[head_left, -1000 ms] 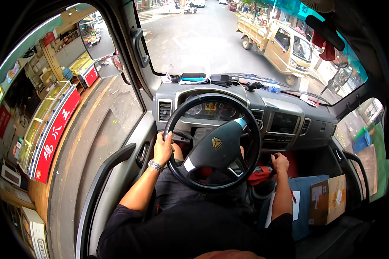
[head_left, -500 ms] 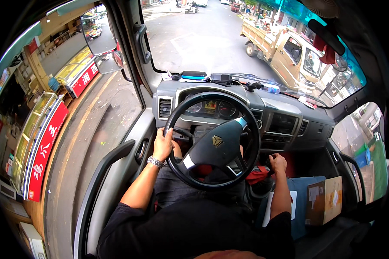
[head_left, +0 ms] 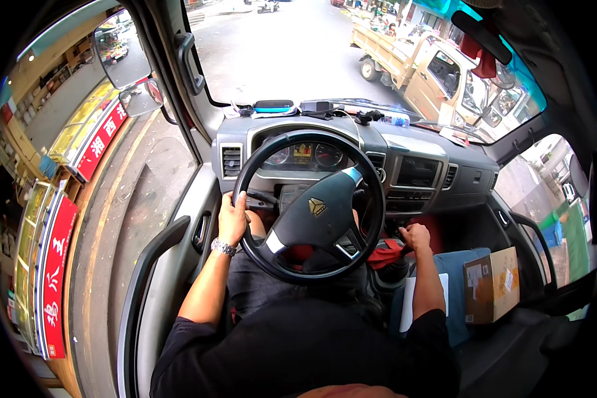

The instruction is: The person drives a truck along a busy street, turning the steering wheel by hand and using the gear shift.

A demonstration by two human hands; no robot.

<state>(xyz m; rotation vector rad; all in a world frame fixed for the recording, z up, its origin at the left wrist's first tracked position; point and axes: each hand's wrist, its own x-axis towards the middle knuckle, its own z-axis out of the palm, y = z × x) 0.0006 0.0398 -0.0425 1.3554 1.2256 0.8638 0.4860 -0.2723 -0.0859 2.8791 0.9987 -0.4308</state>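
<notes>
My left hand [head_left: 233, 219] is closed on the left rim of the black steering wheel [head_left: 277, 138], a metal watch [head_left: 223, 247] on its wrist. My right hand [head_left: 416, 237] is closed on the gear lever [head_left: 399, 244] to the right of the wheel, beside a red cloth or bag [head_left: 385, 255]. The dashboard [head_left: 398, 142] carries a blue-edged black case [head_left: 273, 106] and a plastic bottle [head_left: 395, 119]. On the passenger seat [head_left: 471, 255] lie a cardboard box [head_left: 491, 285] and a white flat item [head_left: 408, 305], partly behind my right arm.
A beige cargo truck [head_left: 441, 76] stands or moves close outside at front right, and a scooter [head_left: 267, 5] is farther up the street. Shop display counters [head_left: 43, 265] with red sign boards line the left side. Bins [head_left: 552, 232] show through the right window.
Roadside counters have slid backward in the left window, and the truck outside appears closer. The cab has shifted left in the picture. Both hands keep their grips.
</notes>
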